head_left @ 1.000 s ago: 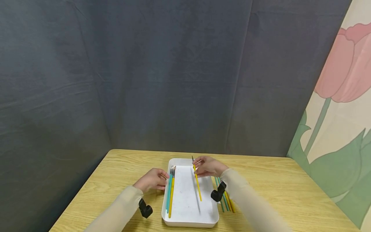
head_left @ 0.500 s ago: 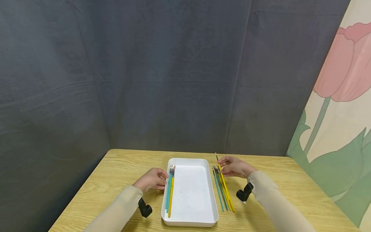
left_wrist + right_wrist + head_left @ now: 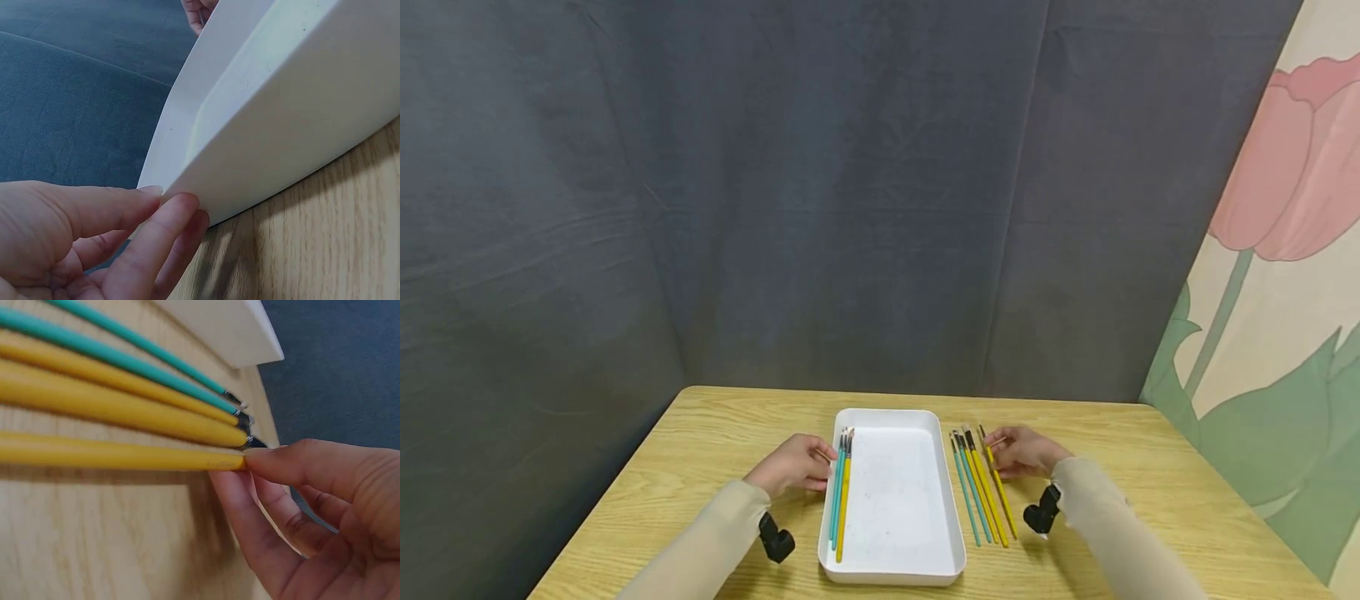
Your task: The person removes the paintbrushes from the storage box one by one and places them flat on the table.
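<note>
My right hand (image 3: 1028,452) pinches a yellow paintbrush (image 3: 1002,498) near its bristle end, thumb on one side and fingers on the other. That brush (image 3: 125,453) lies at the right of a row of yellow and teal paintbrushes (image 3: 972,492) on the table, beside the white tray (image 3: 898,578). At the tray's left edge, my left hand (image 3: 793,464) holds the rim between thumb and fingertips, as the left wrist view shows at the tray (image 3: 300,112) corner. Inside the tray, along its left wall, lie teal paintbrushes (image 3: 836,500) and a yellow paintbrush (image 3: 844,512).
The wooden table (image 3: 730,417) extends on both sides of the tray. A dark curtain (image 3: 850,208) hangs behind and to the left. At the right is a panel with a painted tulip (image 3: 1292,167).
My right hand has carried the yellow paintbrush from over the tray rightward and lowered it beside the other brushes on the table. The left hand stays at the tray's edge.
</note>
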A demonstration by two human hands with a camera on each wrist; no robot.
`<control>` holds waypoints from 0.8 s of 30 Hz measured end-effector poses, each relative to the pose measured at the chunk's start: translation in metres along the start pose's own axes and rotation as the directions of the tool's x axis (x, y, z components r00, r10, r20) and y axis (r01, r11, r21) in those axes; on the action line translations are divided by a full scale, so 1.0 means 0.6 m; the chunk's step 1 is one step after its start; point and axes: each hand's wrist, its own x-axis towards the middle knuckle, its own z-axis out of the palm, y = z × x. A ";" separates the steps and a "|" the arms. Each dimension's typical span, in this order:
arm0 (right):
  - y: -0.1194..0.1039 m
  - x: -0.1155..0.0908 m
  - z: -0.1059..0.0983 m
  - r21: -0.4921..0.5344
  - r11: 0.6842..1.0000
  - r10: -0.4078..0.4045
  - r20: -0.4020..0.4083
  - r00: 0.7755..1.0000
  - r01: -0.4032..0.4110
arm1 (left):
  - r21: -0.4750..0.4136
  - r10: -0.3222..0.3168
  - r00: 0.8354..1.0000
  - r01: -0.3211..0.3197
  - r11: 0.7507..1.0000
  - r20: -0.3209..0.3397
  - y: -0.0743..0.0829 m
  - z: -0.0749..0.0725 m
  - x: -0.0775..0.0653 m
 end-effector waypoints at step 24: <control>0.005 0.002 0.017 -0.046 0.998 0.036 -0.076 0.996 -0.039 | -0.015 0.026 0.999 -0.026 1.000 0.030 0.002 -0.002 -0.006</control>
